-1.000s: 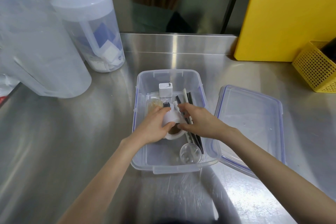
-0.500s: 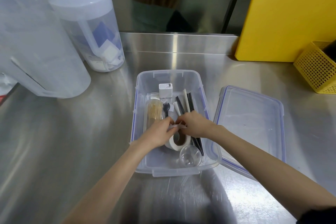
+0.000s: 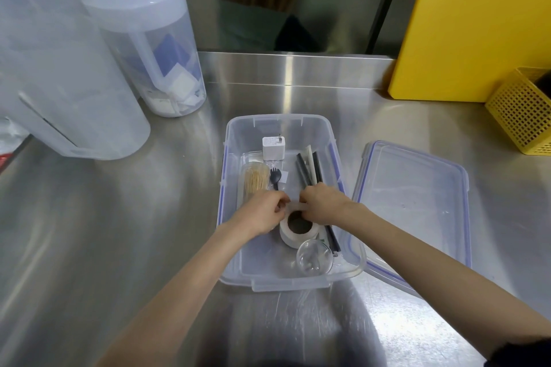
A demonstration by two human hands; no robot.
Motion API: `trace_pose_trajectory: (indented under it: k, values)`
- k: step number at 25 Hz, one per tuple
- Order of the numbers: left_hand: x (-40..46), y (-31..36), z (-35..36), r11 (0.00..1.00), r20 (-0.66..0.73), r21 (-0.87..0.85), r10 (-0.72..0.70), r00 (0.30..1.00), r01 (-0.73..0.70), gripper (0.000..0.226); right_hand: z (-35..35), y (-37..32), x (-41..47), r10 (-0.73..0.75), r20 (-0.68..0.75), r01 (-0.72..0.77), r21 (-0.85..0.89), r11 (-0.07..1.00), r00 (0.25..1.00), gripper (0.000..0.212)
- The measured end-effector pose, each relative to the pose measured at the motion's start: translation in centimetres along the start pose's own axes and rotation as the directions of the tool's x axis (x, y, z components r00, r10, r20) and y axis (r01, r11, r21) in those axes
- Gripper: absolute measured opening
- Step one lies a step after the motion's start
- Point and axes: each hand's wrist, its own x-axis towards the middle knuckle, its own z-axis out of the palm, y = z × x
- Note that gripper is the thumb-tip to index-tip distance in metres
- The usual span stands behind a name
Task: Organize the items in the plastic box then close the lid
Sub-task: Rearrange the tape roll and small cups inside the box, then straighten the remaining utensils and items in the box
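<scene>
1. Here we are at the steel counter (image 3: 119,247), and the plastic box (image 3: 229,247) sits at centre frame, open, its long axis running from the bottom of the frame up toward the back wall.
2. Both hands are down inside it: the left hand (image 3: 262,213) and the right hand (image 3: 323,205) meet over a white tape roll (image 3: 295,237), fingers curled, each pinching a strip of tape stretched between them just above the roll.
3. The roll lies flat, its dark core facing up, in the near half of the box.
4. Look along the right wall: black and white straws (image 3: 307,168) lie lengthwise, parallel to the box's long side, their lower part passing under the right hand.
5. Upper left of the box holds a toothpick jar (image 3: 256,180) on its side, a small black fork (image 3: 275,177) just beside it, and a white charger (image 3: 273,147) near the far wall with its prongs pointing up the frame.
6. A clear cup (image 3: 313,256) rests at the near right corner, touching the roll.
7. Open floor shows in the box's near left corner and along the far end.
8. The lid (image 3: 417,202) lies to the right, its left edge tucked against the box, angled a little.
9. Upper left of the frame, two pitchers (image 3: 143,39) stand well apart from the box; at right, a yellow board (image 3: 477,24) leans on the wall with a yellow basket (image 3: 521,116) beside it.
</scene>
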Motion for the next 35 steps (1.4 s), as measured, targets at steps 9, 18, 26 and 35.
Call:
trace_pose_trajectory:
  k: [9, 18, 26, 35]
  values:
    - [2.8, -2.0, -4.3, 0.965, -0.060, 0.260, -0.006, 0.998, 0.021, 0.048, -1.4, -1.9, 2.9, -0.105, -0.183, 0.159, 0.310, 0.937, 0.977, 0.038]
    - [4.3, -1.9, -4.9, 0.807, 0.013, 0.587, -0.090, 0.996, 0.065, 0.043, -2.1, -3.5, 6.1, -0.159, -0.154, 0.210, 0.419, 0.883, 0.975, 0.041]
    - [2.3, -1.6, -4.3, 0.812, 0.049, 0.583, -0.056, 0.997, 0.016, 0.048, -1.3, -3.2, 4.5, -0.178, -0.040, 0.177, 0.427, 0.887, 0.983, 0.046]
    - [-1.0, -1.3, -3.3, 0.769, 0.116, 0.638, -0.049, 0.992, -0.037, 0.049, 0.1, -4.5, 2.0, -0.266, 0.002, 0.253, 0.297, 0.921, 0.964, 0.037]
